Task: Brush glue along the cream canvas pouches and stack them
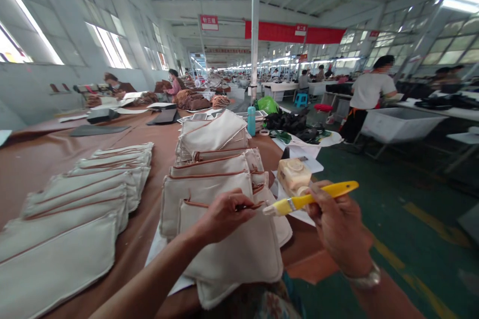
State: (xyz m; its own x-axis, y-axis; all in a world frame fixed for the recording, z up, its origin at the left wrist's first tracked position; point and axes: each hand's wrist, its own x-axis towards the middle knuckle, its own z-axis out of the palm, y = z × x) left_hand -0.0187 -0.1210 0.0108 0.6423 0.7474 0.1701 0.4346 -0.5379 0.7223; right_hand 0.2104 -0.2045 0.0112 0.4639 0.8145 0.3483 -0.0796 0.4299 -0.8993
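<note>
My right hand (pixel 339 224) is closed around a yellow-handled paintbrush (pixel 299 203), its pale bristles pointing left. The bristles are close to a narrow brown strip at the top of a cream fabric pouch (pixel 232 244). My left hand (pixel 228 214) pinches the brown-edged top of that pouch, which lies in front of me. Behind it stands a row of similar cream pouches (pixel 205 182) with brown edging. A squarish cream-coloured container (pixel 294 174) sits just beyond my right hand. Whether the bristles touch the strip I cannot tell.
A second row of cream pouches (pixel 86 199) lies overlapped at the left on the brown-covered table (pixel 149 194). A blue bottle (pixel 251 120) stands beyond the pouches, near black material (pixel 295 122). A person (pixel 372 92) stands at the right by a white bin (pixel 402 122).
</note>
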